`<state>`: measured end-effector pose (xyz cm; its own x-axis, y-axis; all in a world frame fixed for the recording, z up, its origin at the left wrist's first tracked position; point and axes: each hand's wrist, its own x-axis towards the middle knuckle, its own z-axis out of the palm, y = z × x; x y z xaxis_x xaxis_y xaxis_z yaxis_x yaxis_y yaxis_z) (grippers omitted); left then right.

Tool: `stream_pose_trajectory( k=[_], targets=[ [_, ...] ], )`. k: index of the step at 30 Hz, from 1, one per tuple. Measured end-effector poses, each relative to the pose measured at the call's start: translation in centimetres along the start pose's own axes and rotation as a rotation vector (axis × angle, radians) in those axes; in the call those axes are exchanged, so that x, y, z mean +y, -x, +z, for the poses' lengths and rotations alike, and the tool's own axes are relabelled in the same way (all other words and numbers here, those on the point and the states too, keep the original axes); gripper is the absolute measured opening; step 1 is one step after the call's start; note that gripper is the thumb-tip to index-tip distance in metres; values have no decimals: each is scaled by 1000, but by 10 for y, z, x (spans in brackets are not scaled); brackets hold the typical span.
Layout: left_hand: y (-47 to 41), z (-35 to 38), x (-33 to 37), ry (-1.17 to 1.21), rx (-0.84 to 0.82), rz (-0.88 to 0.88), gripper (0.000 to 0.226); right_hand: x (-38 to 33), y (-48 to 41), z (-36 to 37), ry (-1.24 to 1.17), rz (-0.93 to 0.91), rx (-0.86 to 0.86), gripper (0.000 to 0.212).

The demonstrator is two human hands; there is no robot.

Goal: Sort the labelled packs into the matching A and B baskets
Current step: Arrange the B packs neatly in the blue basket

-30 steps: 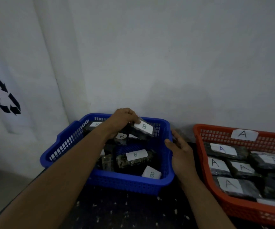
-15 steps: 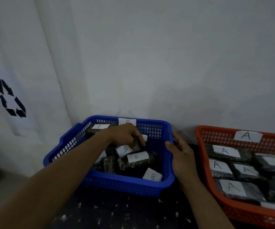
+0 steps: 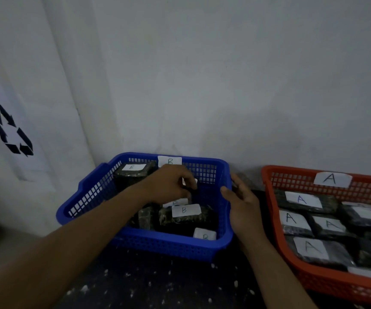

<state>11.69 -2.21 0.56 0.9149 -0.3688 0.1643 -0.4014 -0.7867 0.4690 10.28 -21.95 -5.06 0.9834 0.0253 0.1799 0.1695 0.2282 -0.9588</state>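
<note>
The blue basket point(image 3: 90, 195) carries a B tag point(image 3: 169, 161) on its far wall and holds several dark packs with B labels, one in the middle point(image 3: 185, 216). My left hand point(image 3: 169, 186) is inside it, fingers pinched on a dark pack point(image 3: 192, 186) near the far right wall. My right hand point(image 3: 243, 205) rests with fingers apart against the basket's right rim. To the right, the red basket point(image 3: 271, 190) bears an A tag point(image 3: 332, 179) and is filled with A-labelled packs point(image 3: 302, 200).
Both baskets stand on a dark speckled table point(image 3: 146, 284) against a white wall. A white sheet with a black recycling symbol point(image 3: 11, 130) hangs at the left.
My left hand has lowered the B pack from above the rim down into the blue basket. My right hand has stayed at the basket's right side.
</note>
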Motion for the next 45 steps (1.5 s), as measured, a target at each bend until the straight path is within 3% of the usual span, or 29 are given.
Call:
stream_pose_trajectory(
  k=[1, 3, 5, 7, 12, 16, 20, 24, 32, 40, 45],
  targets=[
    [5, 0, 8, 91, -27, 16, 17, 0, 0, 0, 5, -1, -7, 38],
    [13, 4, 24, 122, -249, 1, 21, 1, 0, -1, 13, -6, -13, 38],
    [15, 14, 33, -79, -462, -9, 32, 1, 0, -1, 11, 1, -12, 38],
    [13, 21, 36, -192, -504, -7, 35, 0, 0, -1, 11, 6, -4, 38],
    [12, 13, 29, 156, -509, -125, 20, -3, 3, 2, -2, 50, 31, 42],
    [13, 0, 15, 451, -460, -137, 21, -1, 1, 2, -17, 50, 37, 45],
    [-10, -17, -1, 629, -207, -203, 25, -1, -2, 1, -22, 31, 14, 38],
    [-53, -3, -5, 466, -12, -311, 21, 0, -2, 0, -32, 70, 18, 41],
    [-94, 29, -9, -86, -132, -246, 24, 7, -5, -1, -12, 54, 23, 46],
    [-85, 30, -14, -145, -213, -201, 30, 4, -4, 0, -5, 53, 19, 46],
    [-74, 26, -8, -155, -81, -132, 39, 5, -3, -1, -21, 43, 13, 42]
  ],
)
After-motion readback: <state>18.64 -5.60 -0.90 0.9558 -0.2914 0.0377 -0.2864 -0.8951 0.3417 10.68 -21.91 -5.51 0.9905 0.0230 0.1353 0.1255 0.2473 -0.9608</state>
